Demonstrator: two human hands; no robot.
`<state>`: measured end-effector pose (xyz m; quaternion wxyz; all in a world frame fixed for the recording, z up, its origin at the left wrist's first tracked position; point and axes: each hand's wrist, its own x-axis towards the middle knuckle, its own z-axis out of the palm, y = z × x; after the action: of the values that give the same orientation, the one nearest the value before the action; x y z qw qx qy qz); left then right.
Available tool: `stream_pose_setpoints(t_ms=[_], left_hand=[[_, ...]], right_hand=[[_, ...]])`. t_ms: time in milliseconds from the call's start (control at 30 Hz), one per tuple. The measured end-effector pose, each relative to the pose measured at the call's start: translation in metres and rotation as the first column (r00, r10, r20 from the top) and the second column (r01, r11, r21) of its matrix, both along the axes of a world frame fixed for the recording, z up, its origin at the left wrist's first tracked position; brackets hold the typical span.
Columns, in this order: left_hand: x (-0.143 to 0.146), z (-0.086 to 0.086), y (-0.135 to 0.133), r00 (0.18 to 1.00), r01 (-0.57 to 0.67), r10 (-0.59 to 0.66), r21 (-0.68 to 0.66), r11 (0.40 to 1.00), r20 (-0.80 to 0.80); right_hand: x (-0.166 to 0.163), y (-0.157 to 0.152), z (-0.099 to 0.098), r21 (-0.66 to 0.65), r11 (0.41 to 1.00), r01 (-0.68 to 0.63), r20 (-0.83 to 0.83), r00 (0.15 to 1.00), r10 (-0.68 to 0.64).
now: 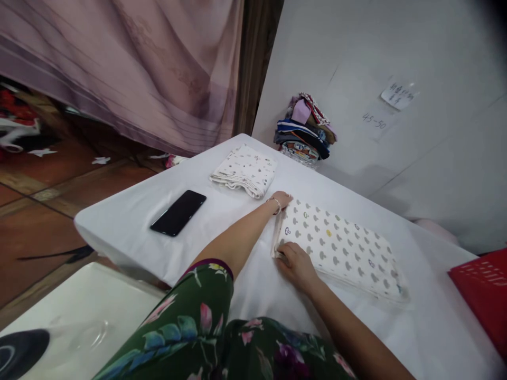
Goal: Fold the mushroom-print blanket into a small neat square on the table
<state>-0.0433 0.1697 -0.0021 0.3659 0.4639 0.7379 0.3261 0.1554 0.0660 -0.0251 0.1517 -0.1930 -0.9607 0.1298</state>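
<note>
A folded white cloth printed with small grey shapes lies on the white table. My left hand rests at its far left corner, fingers curled over the edge. My right hand pinches the near left corner of the same cloth, fingers closed on the fabric. A second folded white cloth with faint dots lies farther back on the table, apart from both hands.
A black phone lies face up left of my arms. A stack of folded coloured clothes stands against the white wall. A red crate sits at the right edge. A pink curtain hangs at the back left.
</note>
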Motion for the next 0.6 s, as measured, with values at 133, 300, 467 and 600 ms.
stream_pose_setpoints(t_ms=[133,300,467,600], left_hand=[[-0.007,0.004,-0.029,0.994,0.001,0.000,0.009,1.000,-0.112],[-0.005,-0.001,-0.089,0.981,0.093,-0.099,-0.041,0.995,-0.165],[0.007,-0.012,-0.145,0.963,0.172,-0.179,-0.049,0.984,-0.201],[0.021,-0.016,-0.170,0.942,0.196,-0.194,-0.019,0.980,-0.276]], right_hand=[[0.001,0.000,-0.001,0.011,1.000,-0.009,-0.002,1.000,0.009],[0.002,-0.001,0.000,-0.005,1.000,-0.016,0.002,1.000,0.016],[0.005,-0.001,0.003,-0.045,0.999,0.015,-0.014,1.000,-0.016],[0.006,0.000,0.000,-0.097,0.992,0.085,-0.057,0.994,-0.091]])
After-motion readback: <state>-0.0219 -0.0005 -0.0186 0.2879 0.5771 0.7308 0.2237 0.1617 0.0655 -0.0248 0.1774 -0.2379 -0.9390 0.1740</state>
